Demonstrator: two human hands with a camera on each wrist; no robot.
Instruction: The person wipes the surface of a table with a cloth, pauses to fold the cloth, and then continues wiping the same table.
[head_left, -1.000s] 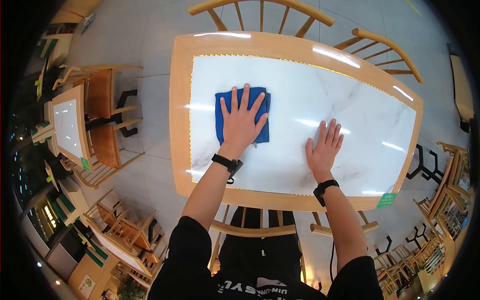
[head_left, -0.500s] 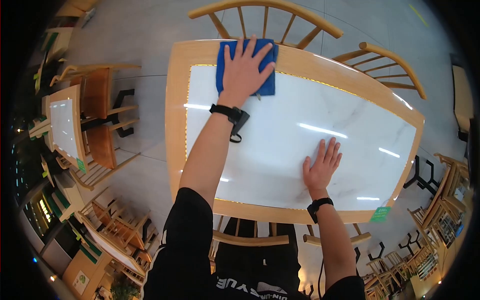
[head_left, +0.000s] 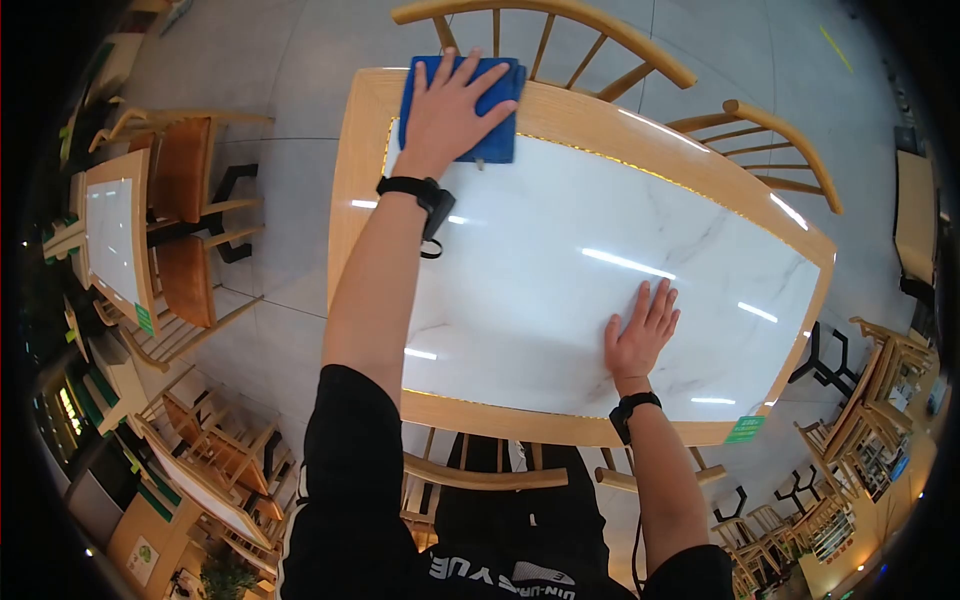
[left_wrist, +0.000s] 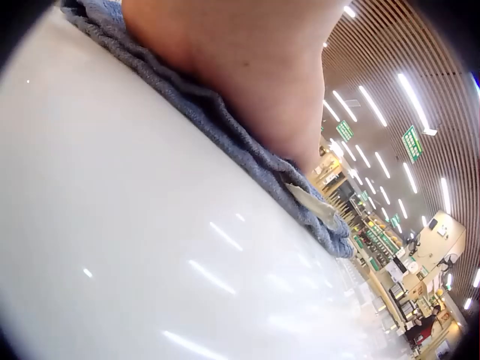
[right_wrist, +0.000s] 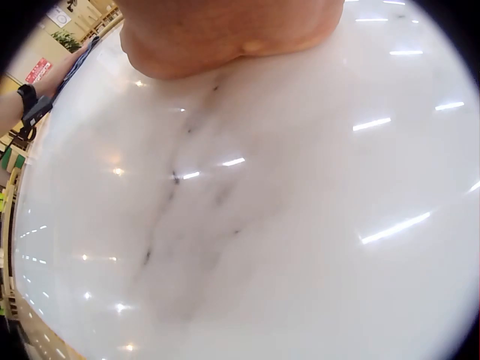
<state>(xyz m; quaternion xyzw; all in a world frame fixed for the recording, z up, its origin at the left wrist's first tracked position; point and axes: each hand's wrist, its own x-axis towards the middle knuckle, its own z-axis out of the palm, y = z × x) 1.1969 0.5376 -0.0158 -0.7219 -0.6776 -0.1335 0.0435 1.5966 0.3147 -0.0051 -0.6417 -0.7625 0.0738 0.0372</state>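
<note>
My left hand [head_left: 443, 122] lies with fingers spread on a folded blue cloth [head_left: 497, 142] at the table's far left corner. The cloth covers part of the wooden border and reaches slightly over the far edge in the head view. In the left wrist view, the cloth's folded edge [left_wrist: 217, 135] shows under the heel of the hand, with a pale tag [left_wrist: 311, 202] sticking out. My right hand [head_left: 640, 335] rests palm down, fingers extended, on the white marble-patterned top [head_left: 530, 280] near the front right. Only its heel [right_wrist: 232, 45] appears in the right wrist view.
A light wooden border [head_left: 345, 215] frames the tabletop. A green sticker [head_left: 745, 430] is at the near right corner. Wooden chairs [head_left: 560, 12] stand along the far side, and others [head_left: 490, 477] along the near side. Another table with chairs [head_left: 185, 270] is off to the left.
My left hand has slid the cloth from the left part of the marble top to the far edge, then leftward toward the corner. The right hand stays about where it was on the table.
</note>
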